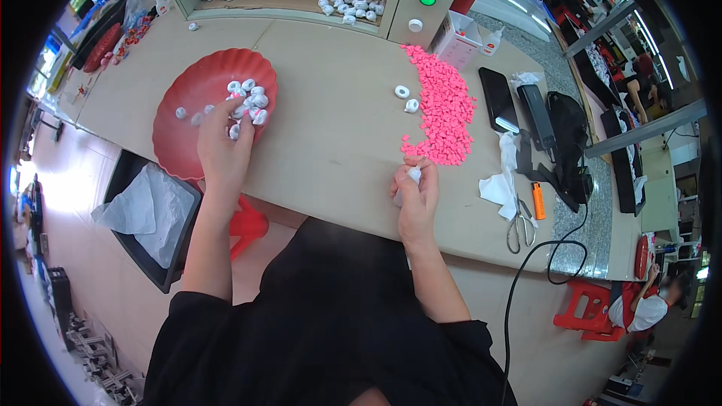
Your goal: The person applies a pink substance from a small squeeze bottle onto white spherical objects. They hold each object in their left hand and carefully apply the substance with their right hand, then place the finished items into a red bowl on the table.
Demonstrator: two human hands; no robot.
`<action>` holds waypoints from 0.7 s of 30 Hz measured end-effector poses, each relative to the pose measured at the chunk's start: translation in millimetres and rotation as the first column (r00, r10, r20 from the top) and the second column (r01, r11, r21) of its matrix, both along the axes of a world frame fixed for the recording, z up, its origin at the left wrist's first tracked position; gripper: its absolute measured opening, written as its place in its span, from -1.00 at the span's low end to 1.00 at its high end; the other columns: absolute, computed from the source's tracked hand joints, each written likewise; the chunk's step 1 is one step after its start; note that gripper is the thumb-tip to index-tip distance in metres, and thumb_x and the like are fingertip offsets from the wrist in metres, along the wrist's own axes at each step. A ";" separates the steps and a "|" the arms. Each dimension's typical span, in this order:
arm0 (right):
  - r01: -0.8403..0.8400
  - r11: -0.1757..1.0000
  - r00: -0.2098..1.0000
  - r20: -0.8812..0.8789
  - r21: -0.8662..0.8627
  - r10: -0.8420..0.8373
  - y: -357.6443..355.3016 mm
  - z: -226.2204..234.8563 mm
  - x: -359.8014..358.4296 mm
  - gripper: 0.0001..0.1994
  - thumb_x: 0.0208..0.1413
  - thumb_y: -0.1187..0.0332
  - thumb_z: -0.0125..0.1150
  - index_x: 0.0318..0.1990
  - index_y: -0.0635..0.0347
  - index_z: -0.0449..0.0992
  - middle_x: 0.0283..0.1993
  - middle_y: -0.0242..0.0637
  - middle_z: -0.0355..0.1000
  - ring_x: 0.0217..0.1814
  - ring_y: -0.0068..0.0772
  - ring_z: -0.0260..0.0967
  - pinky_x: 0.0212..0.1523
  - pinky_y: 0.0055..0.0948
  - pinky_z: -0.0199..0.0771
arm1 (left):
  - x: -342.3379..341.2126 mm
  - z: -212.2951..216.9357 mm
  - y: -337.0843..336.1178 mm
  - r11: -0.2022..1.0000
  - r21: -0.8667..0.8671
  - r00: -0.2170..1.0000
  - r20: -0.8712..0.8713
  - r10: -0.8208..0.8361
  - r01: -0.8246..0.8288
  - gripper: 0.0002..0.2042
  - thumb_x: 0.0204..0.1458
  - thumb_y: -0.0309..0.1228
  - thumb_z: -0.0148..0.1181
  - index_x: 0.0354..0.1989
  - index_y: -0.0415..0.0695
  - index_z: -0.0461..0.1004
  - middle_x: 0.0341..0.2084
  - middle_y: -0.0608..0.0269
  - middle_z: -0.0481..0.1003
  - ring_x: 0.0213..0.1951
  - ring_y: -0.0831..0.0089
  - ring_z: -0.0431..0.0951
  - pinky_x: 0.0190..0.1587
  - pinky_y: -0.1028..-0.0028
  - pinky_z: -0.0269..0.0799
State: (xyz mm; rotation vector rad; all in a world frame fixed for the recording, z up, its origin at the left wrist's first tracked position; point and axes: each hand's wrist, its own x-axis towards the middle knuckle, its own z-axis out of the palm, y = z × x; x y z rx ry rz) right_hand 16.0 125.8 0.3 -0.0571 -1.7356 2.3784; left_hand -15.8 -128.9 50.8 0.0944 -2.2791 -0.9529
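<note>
My left hand (229, 126) reaches into the red scalloped bowl (177, 139), its thumb and fingers curled around a small white rounded piece among others like it. Several such white pieces (258, 100) are heaped by the bowl's right side, some with a spot of pink. My right hand (416, 194) is closed round a small white bottle (414, 174) with a narrow tip, its body mostly hidden in the palm. Just beyond that hand spreads a long pile of small pink pieces (444, 109). Two white ring-like pieces (402, 92) lie left of the pile.
A cabinet shelf (278, 9) at the back holds many white pieces. Right of the pile lie a black phone (496, 98), scissors (519, 225), an orange lighter (538, 201) and a black cable (519, 286). A black tray (177, 252) with white sheets sits below the table's left edge.
</note>
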 end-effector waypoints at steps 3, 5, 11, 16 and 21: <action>0.007 0.999 1.000 -0.014 -0.053 -0.008 0.1 -3.9 -0.7 -0.81 0.04 0.44 0.12 -0.22 0.27 0.30 -0.48 -0.42 0.26 -0.53 -0.66 0.19 -0.47 -0.64 0.22 | -16.0 1.2 21.1 0.867 -0.498 0.986 -0.146 -0.075 -0.008 -0.72 -0.15 -0.58 0.10 -0.18 -0.19 0.43 -0.15 0.03 0.39 -0.12 0.17 0.36 -0.10 0.30 0.31; 0.009 1.000 1.000 -0.014 -0.016 -0.009 1.2 -5.4 1.3 -0.82 0.07 0.41 0.09 -0.23 0.28 0.30 -0.46 -0.39 0.28 -0.51 -0.63 0.23 -0.46 -0.62 0.25 | -31.8 -1.8 67.1 0.903 -0.318 0.948 -0.039 -0.317 0.289 -0.70 -0.15 -0.58 0.08 -0.16 -0.16 0.43 -0.11 0.05 0.37 -0.06 0.12 0.32 -0.03 0.29 0.28; -0.044 0.993 0.999 0.025 -0.105 0.047 4.1 5.4 6.1 -0.77 0.10 0.38 0.07 -0.12 0.29 0.31 -0.41 -0.33 0.35 -0.46 -0.55 0.35 -0.49 -0.58 0.33 | -122.7 -43.4 150.4 0.726 -0.277 0.776 0.187 -0.602 0.630 -0.65 -0.13 -0.60 0.03 -0.08 -0.13 0.40 -0.16 0.04 0.39 -0.07 0.10 0.34 -0.01 0.29 0.29; -0.044 0.958 0.993 0.095 -0.283 0.073 17.8 2.9 4.4 -0.70 0.01 0.47 0.16 -0.08 0.29 0.32 -0.34 -0.31 0.37 -0.40 -0.54 0.37 -0.46 -0.59 0.35 | -134.0 -46.6 147.5 0.726 -0.142 0.728 0.298 -0.617 0.673 -0.65 -0.07 -0.59 0.02 -0.04 -0.18 0.34 -0.27 0.08 0.44 -0.18 0.20 0.43 -0.11 0.32 0.37; 0.169 0.973 0.984 -0.031 -0.159 -0.176 41.2 15.2 5.2 -0.70 -0.05 0.58 0.18 -0.11 0.34 0.33 -0.27 -0.30 0.33 -0.33 -0.52 0.33 -0.37 -0.59 0.35 | -53.9 -18.9 131.1 0.248 0.902 0.469 0.058 -0.881 0.354 -0.72 0.06 -0.52 0.00 -0.03 -0.23 0.31 -0.23 0.21 0.41 -0.22 0.48 0.44 -0.21 0.46 0.40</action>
